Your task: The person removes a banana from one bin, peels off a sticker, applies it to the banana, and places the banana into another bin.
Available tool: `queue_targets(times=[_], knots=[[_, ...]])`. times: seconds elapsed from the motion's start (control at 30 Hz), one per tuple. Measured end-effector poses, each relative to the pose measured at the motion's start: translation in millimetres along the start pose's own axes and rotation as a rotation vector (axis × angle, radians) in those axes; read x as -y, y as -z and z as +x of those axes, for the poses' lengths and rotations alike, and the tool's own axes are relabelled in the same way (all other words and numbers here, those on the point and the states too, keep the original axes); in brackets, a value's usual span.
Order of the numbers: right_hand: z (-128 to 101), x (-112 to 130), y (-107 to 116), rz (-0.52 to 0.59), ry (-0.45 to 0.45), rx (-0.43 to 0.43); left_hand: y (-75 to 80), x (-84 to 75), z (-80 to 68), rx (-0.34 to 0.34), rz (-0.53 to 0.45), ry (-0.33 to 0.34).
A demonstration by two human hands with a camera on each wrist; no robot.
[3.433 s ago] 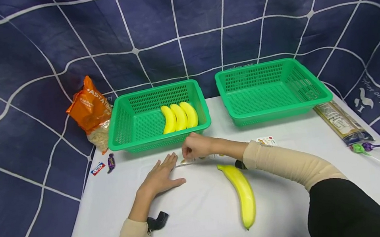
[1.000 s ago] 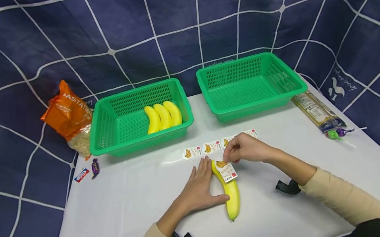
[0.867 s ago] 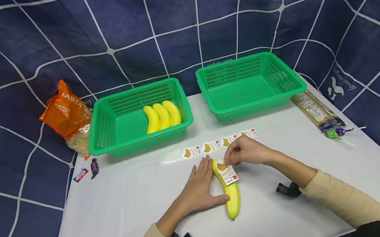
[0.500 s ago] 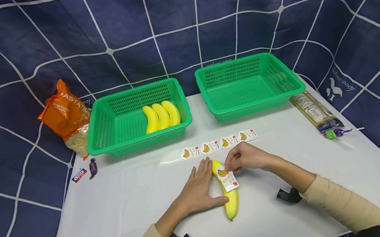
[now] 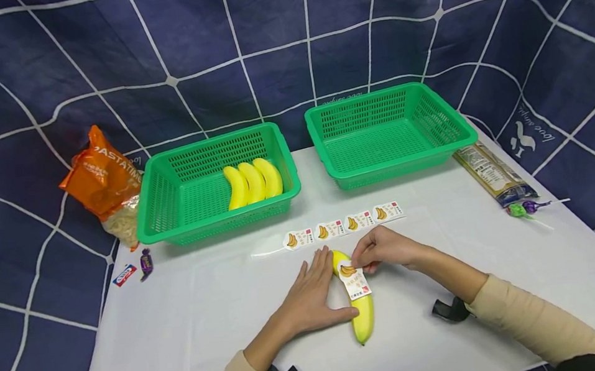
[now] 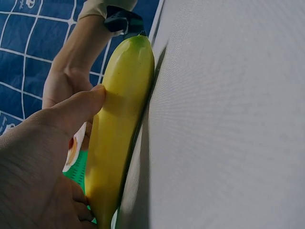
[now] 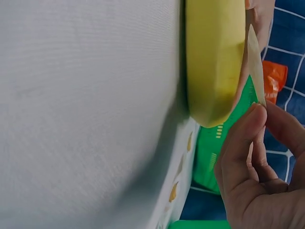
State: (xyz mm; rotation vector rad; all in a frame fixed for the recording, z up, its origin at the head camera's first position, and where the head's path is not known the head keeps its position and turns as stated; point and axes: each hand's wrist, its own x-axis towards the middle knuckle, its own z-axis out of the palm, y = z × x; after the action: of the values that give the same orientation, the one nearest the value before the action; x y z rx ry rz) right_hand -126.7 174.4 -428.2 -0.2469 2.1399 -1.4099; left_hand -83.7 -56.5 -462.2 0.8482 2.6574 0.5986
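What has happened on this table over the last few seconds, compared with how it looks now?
The right hand peeled a sticker off the sticker strip, carried it toward the person and now pinches it over the banana. The left hand slid over from the strip to steady that banana, which itself shifted slightly left. The two green baskets, the three bananas in the left one, and the snacks at the edges stayed put.

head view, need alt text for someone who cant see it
On a white table, the right hand pinches a white banana-print sticker onto a yellow banana while the left hand steadies it. Behind lie a strip of matching stickers and two green plastic baskets, the left basket holding three bananas.
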Motion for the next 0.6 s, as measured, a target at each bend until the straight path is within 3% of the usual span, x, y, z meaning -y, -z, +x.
queue_targets(times=[0.6], knots=[[2.0, -3.5, -2.1, -0.034, -0.028, -0.027, -2.8, 1.6, 2.0, -0.004, 0.007, -0.011]])
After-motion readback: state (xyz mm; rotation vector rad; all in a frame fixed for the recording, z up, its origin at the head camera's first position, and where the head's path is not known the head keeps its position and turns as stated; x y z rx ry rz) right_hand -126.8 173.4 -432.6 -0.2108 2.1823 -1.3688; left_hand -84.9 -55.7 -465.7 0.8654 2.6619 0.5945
